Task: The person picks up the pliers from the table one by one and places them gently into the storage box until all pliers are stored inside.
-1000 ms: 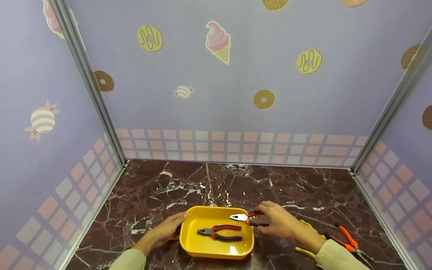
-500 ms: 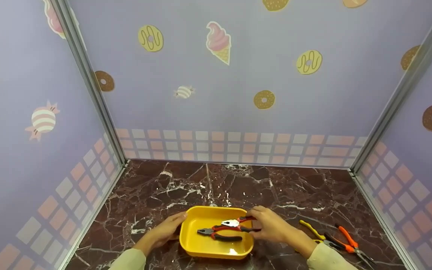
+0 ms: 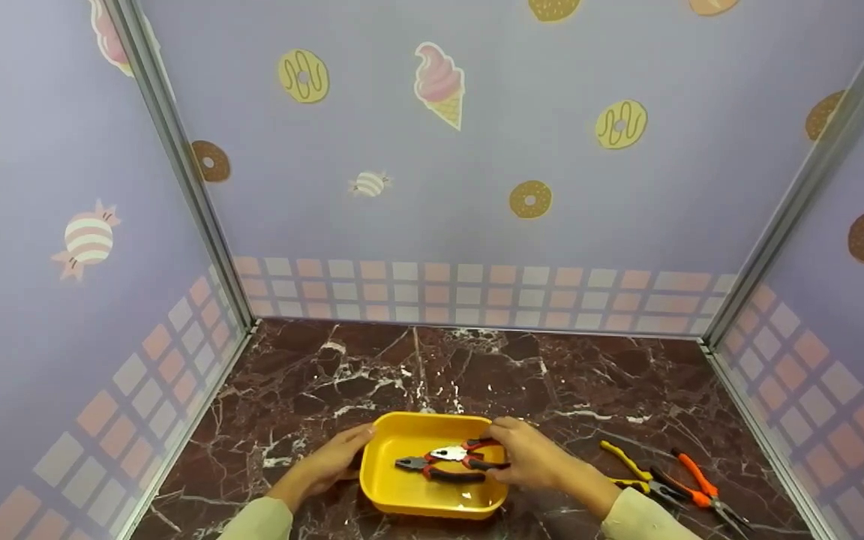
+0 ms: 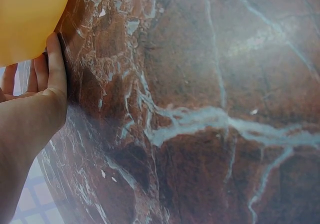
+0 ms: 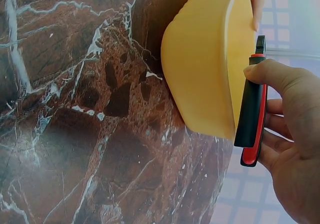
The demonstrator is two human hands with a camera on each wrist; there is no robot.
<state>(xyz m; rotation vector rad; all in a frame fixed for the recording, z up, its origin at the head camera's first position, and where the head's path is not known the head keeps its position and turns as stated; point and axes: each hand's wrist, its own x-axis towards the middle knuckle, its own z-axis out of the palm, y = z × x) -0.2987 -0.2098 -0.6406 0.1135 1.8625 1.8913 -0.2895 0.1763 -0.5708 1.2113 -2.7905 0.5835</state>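
Right hand (image 3: 526, 461) grips the handles of red-black pliers (image 3: 453, 454) over the yellow tray (image 3: 402, 495) — they sit atop a second pair (image 3: 432, 471) lying in it. Left hand (image 3: 331, 461) rests flat-fingered against the tray's left wall. Behind the tray the marble table (image 3: 417, 367) lies open to the walls; right of it, yellow pliers (image 3: 631, 469) and orange pliers (image 3: 694, 480). The right wrist view shows thumb and fingers wrapped round a handle (image 5: 252, 119) — unclear from the head view. Purple walls with sweets prints.
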